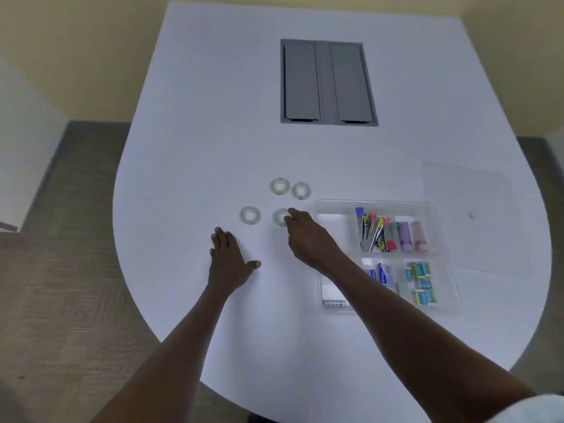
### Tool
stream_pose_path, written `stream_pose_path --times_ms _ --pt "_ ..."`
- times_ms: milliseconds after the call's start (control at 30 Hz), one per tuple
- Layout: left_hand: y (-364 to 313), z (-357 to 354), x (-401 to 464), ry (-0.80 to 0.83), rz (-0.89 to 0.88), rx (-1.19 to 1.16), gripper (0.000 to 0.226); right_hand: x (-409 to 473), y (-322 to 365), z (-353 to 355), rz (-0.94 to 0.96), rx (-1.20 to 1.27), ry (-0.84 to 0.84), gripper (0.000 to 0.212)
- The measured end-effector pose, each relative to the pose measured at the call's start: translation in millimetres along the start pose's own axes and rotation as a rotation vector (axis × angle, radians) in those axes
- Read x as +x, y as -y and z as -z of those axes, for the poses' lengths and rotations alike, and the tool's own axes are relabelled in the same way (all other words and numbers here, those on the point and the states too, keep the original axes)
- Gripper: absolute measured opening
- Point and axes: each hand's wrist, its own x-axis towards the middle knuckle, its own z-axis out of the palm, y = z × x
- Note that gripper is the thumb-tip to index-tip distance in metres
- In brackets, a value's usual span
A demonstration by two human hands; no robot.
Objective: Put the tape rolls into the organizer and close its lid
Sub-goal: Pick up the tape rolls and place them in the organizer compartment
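Several clear tape rolls lie flat on the white table: one at the far left (250, 214), two side by side farther back (280, 186) (301, 190), and a nearer one (280, 215) partly under my fingers. My right hand (308, 236) reaches over that nearer roll, fingertips touching it; whether it grips the roll is unclear. My left hand (227, 259) rests flat on the table, fingers spread, holding nothing. The clear plastic organizer (378, 204) sits to the right, open, with an empty white compartment (332, 225) at its near-left side. Its clear lid (476, 215) lies flat beyond it at the right.
The organizer holds pens and highlighters (390, 232) in its back compartment and small boxes (422, 282) in front ones. A grey cable hatch (326, 83) is set in the table's far middle. The table's rounded edge (128, 270) runs along the left, with carpet below.
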Motion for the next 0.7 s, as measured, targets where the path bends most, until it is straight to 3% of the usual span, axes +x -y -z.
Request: stream_pose_path --times_ms 367,700 --pt "16 -26 0 -0.088 -0.073 0.107 0.097 39 5 -36 -0.085 -0.017 0.078 0.060" --pt "18 -33 1 -0.142 -0.080 0.091 0.094 46 13 -35 -0.113 -0.046 -0.058 0.045"
